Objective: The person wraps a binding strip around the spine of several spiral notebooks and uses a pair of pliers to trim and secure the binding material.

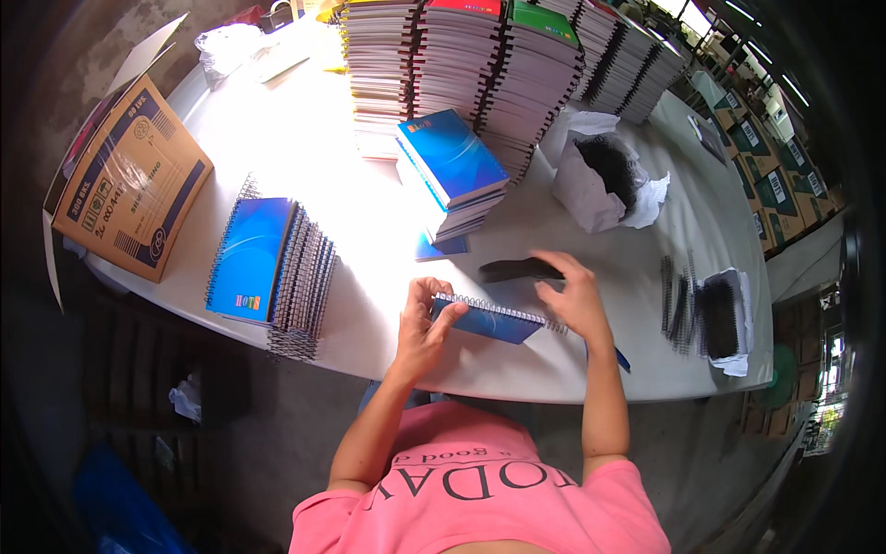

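- Holding a blue spiral notebook [491, 319] at the near edge of a white desk [369, 231], a person in a pink shirt works with both bare hands
- The left hand [423, 325] is closed round the notebook's left end, thumb on top and fingers curled over the edge
- The right hand [574, 294] rests palm down with loose, spread fingers over the wire spine at the notebook's right end; whether it pinches the wire cannot be told
- A dark, flat tool [519, 269] lies just beyond the notebook, touching or nearly touching the right fingertips
- To do this step well, it seems wise to keep the left grip firm so the pages stay squared, and to feed or press the wire evenly along the spine rather than at one end
- A brown carton [129, 180] with dark blue printing and small handling symbols leans over the desk's left edge
- A fanned stack of bound blue notebooks [268, 263] lies to the left, well apart from the hands
- A short pile with a blue cover [452, 162] sits just beyond the hands
- Tall stacks of notebooks [480, 65] with red and green top covers stand at the far side
- A crumpled white paper wrapper [595, 180] holds black wire coils, right of centre
- More black coils [715, 314] lie on white paper near the right edge
- Green boxes with white labels [771, 162] stand beyond the desk, far right
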Action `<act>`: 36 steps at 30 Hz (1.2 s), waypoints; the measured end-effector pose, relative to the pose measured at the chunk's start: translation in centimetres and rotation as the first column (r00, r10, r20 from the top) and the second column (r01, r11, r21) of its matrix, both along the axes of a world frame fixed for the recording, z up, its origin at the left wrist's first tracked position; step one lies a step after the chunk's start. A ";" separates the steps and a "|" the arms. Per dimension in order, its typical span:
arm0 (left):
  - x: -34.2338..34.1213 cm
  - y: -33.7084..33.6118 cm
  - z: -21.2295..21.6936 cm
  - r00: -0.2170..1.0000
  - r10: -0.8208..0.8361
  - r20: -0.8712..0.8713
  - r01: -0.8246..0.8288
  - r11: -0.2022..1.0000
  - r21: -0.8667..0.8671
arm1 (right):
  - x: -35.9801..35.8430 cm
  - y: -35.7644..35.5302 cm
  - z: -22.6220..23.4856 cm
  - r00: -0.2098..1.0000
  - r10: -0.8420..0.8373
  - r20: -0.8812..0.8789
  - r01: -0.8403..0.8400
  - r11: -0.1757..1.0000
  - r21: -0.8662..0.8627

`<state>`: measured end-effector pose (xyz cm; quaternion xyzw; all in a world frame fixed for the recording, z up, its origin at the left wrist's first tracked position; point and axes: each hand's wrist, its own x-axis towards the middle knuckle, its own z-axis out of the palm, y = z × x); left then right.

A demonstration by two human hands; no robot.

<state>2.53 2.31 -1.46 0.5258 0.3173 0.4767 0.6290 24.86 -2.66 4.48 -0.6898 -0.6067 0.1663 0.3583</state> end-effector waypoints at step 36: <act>0.3 -1.4 3.4 0.850 0.520 0.084 -0.481 0.702 0.526 | -9.3 -7.4 1.2 0.989 0.031 -0.146 -0.027 0.999 0.027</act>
